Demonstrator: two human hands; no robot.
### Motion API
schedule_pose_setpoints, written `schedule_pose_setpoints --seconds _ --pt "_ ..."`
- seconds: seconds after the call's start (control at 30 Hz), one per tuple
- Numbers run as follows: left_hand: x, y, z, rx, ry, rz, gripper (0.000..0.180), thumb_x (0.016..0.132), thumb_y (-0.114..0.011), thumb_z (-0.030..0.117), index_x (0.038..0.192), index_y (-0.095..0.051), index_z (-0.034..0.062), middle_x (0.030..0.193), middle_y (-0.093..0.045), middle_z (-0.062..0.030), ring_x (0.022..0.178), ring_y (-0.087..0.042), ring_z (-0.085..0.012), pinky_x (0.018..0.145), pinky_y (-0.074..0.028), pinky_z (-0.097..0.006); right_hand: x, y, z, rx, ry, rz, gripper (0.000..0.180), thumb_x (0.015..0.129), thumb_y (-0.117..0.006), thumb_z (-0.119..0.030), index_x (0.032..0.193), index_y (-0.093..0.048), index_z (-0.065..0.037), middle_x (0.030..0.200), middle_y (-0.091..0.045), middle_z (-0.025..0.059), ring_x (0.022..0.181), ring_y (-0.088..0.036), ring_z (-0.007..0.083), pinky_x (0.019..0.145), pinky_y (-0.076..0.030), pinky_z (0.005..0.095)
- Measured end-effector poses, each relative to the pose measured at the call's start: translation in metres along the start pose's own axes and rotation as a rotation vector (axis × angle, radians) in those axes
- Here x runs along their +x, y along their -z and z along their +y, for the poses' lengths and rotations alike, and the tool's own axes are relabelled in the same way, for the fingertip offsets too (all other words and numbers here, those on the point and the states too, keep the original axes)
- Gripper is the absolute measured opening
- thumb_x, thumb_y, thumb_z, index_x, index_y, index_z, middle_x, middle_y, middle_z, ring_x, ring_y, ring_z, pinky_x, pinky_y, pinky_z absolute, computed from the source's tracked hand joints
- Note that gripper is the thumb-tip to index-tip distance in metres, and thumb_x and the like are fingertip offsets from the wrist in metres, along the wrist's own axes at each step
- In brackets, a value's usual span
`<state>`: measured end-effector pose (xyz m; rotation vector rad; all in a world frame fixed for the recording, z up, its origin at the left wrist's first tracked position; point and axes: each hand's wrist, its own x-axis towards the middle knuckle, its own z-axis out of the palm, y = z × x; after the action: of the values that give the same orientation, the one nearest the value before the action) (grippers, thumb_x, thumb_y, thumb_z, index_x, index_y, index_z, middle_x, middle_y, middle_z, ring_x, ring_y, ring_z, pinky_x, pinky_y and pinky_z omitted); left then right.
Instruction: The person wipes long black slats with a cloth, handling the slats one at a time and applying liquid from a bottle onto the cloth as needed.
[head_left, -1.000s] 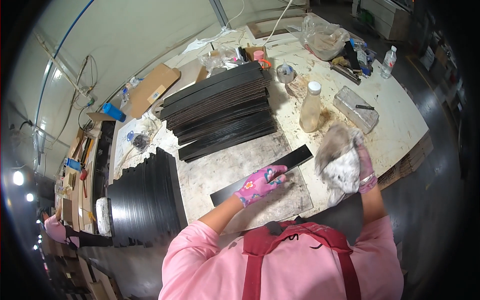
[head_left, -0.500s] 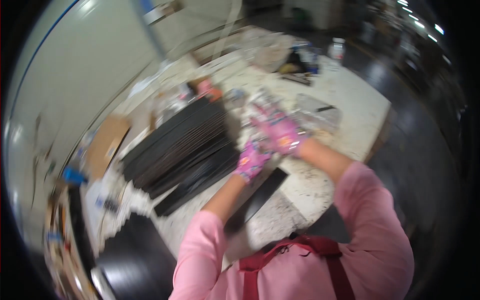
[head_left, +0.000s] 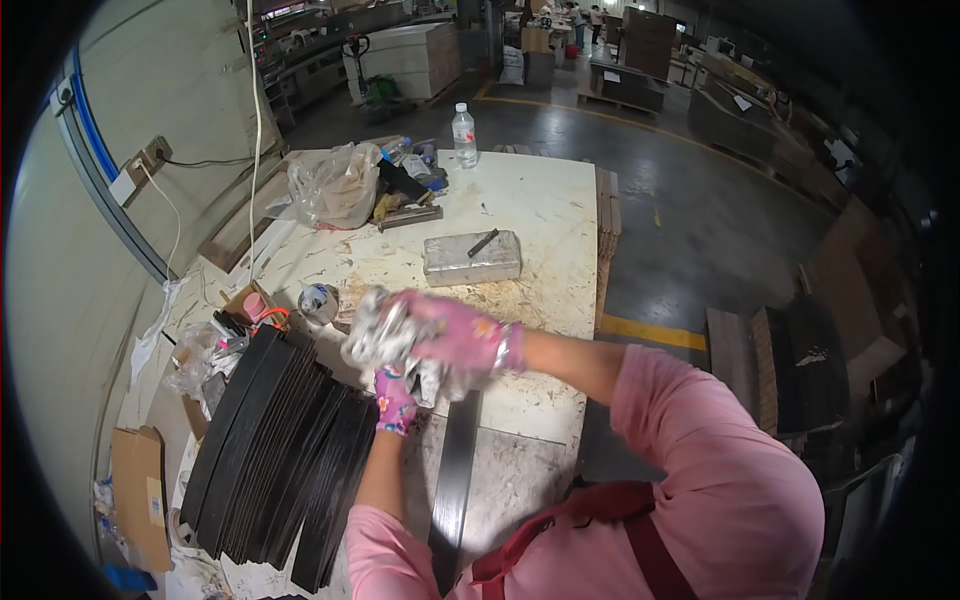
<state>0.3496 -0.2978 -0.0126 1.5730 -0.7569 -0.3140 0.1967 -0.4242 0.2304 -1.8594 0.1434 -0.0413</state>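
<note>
Nearby, a flat, smooth black strip [head_left: 455, 480] lies on a smudged board [head_left: 515, 470], beside a stack of dark strips [head_left: 270, 450] with ragged-looking edges. Just past it, the left hand [head_left: 394, 402], its fingers too hidden to tell their hold, is partly behind a crumpled grey-white cloth [head_left: 378, 335] that the right hand [head_left: 465, 335] grips closed, blurred; this looks like two-handed cloth work, calling next for a secure, bunched grip. Beyond sits a glossy grey block [head_left: 450, 264].

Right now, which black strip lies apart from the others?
The lone strip to the right of the pile; the others lie close together in that pile.
</note>
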Motion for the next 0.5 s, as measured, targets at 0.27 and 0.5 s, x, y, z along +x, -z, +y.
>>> schedule_pose_setpoints --seconds 0.27,0.5 --pt "-0.075 0.027 0.157 0.798 -0.164 -0.036 0.082 0.057 -0.085 0.021 0.128 -0.048 0.0017 0.110 -0.058 -0.0160 0.103 -0.057 -0.0306 0.092 -0.045 -0.040 -0.048 0.040 0.082 1.029 -0.095 0.112 0.043 0.087 -0.068 -0.028 0.120 -0.051 -0.006 0.098 -0.066 0.0093 0.078 -0.067 0.0208 0.069 -0.057 0.0326" --pt "-0.126 0.028 0.199 1.324 -0.243 -0.276 0.082 0.055 -0.079 0.026 0.131 -0.051 0.0114 0.102 -0.054 -0.0126 0.095 -0.056 -0.0306 0.084 -0.043 -0.043 -0.095 -0.020 0.118 1.184 -0.273 -0.025 0.035 0.096 -0.053 -0.039 0.118 -0.059 -0.012 0.100 -0.069 0.0031 0.081 -0.066 0.0154 0.075 -0.056 0.0348"
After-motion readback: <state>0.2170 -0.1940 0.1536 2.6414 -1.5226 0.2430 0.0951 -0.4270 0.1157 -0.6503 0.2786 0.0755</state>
